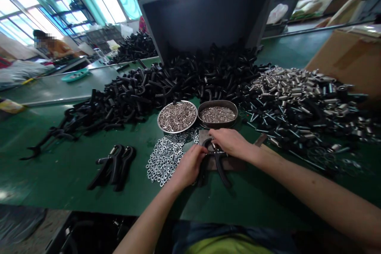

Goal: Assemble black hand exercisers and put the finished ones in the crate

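Both hands worked at a black two-handled tool, which lay nearer the wearer than the round dish and to its right, on a flat metal plate. Left hand: grip drawn in, thumb and fingers close together at the tool's left side; could not tell whether anything was pinched between them. Right hand: grip half curled, fingertips down by the tool's upper end; any hold was hidden beneath the palm. Judged that the joint wanted bracing flat by one hand while the other lined up small parts squarely, fingertips clear of the coil, left wrist clear of the loose nuts. Materials: nuts bright, ring-shaped, spread just in front of the dish; pins in it slim, straight, silvery. Just right of the dish, an oval tin, dull-walled, with finer metal bits. Behind the dish, a heap of curved black handles, matt, probably plastic; farther right of it, shiny coiled springs. Left of the dish and nearer the wearer, a few similar black tools on the smooth green counter.
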`<state>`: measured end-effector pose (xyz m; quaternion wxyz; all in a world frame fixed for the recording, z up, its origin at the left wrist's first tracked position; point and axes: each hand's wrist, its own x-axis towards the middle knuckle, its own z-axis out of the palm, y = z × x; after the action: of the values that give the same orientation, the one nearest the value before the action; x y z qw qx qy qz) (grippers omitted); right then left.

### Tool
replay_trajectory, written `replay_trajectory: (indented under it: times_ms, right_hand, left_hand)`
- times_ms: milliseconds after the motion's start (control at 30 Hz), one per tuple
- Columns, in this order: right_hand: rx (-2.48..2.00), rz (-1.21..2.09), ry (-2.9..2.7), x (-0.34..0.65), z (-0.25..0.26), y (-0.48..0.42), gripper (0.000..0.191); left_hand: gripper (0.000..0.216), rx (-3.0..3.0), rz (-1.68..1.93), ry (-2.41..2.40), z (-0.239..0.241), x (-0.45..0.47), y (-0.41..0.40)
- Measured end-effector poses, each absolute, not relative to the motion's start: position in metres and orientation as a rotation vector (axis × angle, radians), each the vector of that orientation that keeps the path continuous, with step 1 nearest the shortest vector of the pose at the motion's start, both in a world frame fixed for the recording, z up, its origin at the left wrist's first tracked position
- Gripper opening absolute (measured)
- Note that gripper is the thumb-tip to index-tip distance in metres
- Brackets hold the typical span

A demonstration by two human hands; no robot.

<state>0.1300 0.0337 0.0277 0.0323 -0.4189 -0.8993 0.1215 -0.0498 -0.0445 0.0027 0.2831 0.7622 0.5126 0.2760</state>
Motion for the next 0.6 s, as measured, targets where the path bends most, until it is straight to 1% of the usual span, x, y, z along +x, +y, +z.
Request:
replay_trajectory:
  times_ms: [133, 333, 467, 600]
  right_hand:
    - [-1.389, 0.295, -2.614, 0.189, 0.019, 0.008, 0.026]
    - [-1.726, 0.080, -2.352, 0.286, -0.010, -0.043, 0.034]
    - [-1.907, -0.071, -2.255, 0.309, -0.025, -0.064, 0.043]
    - [-2.036, -0.032, -2.154, 0.308, -0.026, -0.067, 0.037]
  left_hand:
    - [0.027, 1.959, 0.782, 1.297, 0.006, -0.047, -0.040]
    - [0.013, 1.762, 0.746, 1.378, 0.008, -0.044, -0.030]
    - [0.008, 1.888, 0.808, 1.432, 0.001, -0.038, -0.024]
    - [0.009, 2.012, 0.822, 1.488, -0.008, -0.033, -0.020]
